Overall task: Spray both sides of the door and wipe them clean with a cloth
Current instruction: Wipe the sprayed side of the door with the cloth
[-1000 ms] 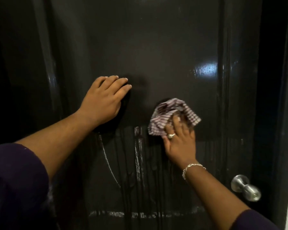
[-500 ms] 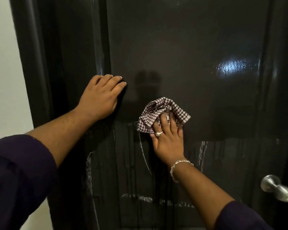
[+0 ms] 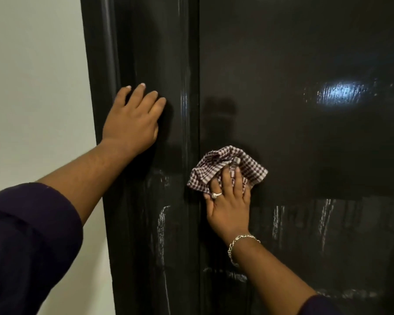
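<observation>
A glossy black door [image 3: 305, 137] fills most of the view. White streaks of spray run down its lower half; the upper part looks smoother. A crumpled brown-and-white checked cloth [image 3: 248, 169] lies flat against the door near its left panel edge. My right hand [image 3: 230, 205], with a ring and a bracelet, presses the cloth to the door with straight fingers. My left hand [image 3: 132, 119] rests flat on the door's left stile, fingers spread and straight. No spray bottle is in view.
A pale wall [image 3: 37, 87] runs along the left of the black door frame [image 3: 100, 64]. A bright light reflection sits on the door at the upper right. The door knob is out of view.
The cloth and my right hand have slid left across the door toward the panel's left edge. The view has swung left: the wall now shows and the knob has left the frame.
</observation>
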